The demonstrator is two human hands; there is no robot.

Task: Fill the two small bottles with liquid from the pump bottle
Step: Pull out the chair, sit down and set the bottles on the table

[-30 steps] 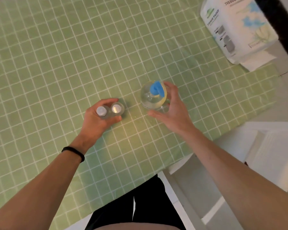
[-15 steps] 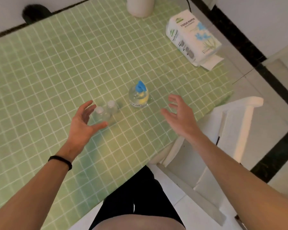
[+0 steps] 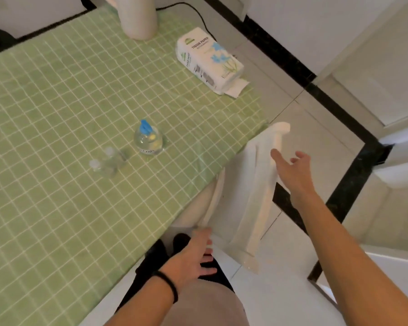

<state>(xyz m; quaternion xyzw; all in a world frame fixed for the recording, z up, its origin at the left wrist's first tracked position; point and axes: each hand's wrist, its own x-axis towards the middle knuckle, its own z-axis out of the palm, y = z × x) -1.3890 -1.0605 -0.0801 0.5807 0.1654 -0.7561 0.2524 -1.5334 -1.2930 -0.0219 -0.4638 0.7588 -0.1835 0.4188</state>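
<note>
Hanging off the worktop (image 3: 57, 90), left hand (image 3: 191, 257) and right hand (image 3: 292, 170) each show a slack, empty grip, and a hasty reach could topple the light bottles (image 3: 106, 161).

Green checked cloth (image 3: 57, 90) covers the table. A tissue pack (image 3: 207, 60) lies near its right edge, with a white cylinder (image 3: 138, 17) and black cable (image 3: 198, 14) behind. Pale floor tiles (image 3: 316, 128), a black border strip (image 3: 280, 55), and a white chair (image 3: 262, 184) just beside the table.

tissue pack (image 3: 207, 60) | top face: "TISSUE PAPER" | side: same words
</note>
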